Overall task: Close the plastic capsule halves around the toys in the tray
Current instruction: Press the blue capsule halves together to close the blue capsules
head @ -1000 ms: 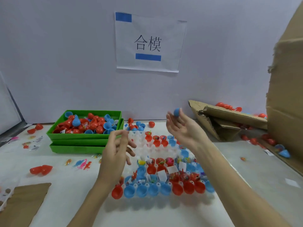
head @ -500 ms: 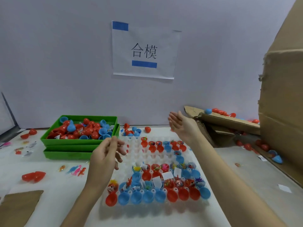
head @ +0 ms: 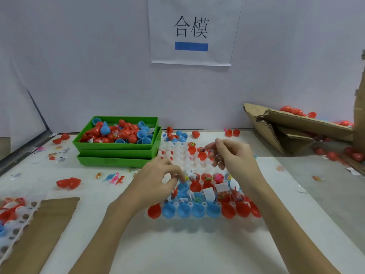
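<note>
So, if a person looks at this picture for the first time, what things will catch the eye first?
Probably the two hands, left hand and right hand, low over the clear tray of red and blue capsule halves at table centre. Next, the green bins, stacked at back left and heaped with more halves. Then the paper sign on the wall above.

Tray: clear moulded tray (head: 178,155) near the middle of the surface (head: 177,250); its near rows hold open red and blue capsule halves (head: 197,210) with small toys and paper slips; several far pockets are bare
Left hand: left hand (head: 158,180) low over the tray's left side; fingers curled down onto a blue capsule half (head: 182,187)
Right hand: right hand (head: 235,155) over the tray's far right part; fingertips bent near red halves (head: 201,155); whether it holds anything is unclear
Far left: stacked green bins (head: 118,153) full of red and blue halves
Far right corner: torn cardboard (head: 296,127) with red capsules behind
</note>
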### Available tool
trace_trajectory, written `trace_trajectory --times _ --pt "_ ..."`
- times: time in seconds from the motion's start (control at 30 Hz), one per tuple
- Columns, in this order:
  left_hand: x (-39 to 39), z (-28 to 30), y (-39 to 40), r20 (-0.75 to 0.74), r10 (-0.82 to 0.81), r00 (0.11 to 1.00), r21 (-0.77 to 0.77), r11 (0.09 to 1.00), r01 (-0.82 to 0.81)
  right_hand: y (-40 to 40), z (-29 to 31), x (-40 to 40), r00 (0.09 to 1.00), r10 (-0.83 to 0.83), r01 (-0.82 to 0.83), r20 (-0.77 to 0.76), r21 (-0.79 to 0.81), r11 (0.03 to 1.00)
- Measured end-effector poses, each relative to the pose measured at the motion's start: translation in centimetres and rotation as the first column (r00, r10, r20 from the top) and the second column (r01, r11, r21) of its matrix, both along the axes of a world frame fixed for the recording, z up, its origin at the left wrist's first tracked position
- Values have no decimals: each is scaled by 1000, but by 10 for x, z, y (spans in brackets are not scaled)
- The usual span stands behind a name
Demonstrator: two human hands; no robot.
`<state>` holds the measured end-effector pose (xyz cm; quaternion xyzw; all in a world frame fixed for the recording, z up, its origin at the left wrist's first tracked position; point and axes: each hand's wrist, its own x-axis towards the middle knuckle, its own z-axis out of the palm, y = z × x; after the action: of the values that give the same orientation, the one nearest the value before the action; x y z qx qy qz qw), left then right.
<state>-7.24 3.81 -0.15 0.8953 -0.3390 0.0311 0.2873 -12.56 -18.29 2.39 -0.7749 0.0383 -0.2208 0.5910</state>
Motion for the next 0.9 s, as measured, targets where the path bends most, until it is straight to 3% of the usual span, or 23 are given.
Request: trace_trajectory --times 0.2,0.5,0.67,0.9 --pt "0 -3 -1 9 -7 1000 86 996 6 3 -2 1 1000 -19 19 0 -58 998" --pt "-2 -5 -8 61 4 998 42 999 -6 4 -3 2 999 -33 32 -4 -119 992" --pt "-2 -3 -10 -14 9 1000 -81 997 -10 4 -5 4 999 -32 28 -28 -148 989" --pt "-6 4 -10 19 16 1000 -224 974 -11 2 -8 6 995 -69 52 -72 -222 974"
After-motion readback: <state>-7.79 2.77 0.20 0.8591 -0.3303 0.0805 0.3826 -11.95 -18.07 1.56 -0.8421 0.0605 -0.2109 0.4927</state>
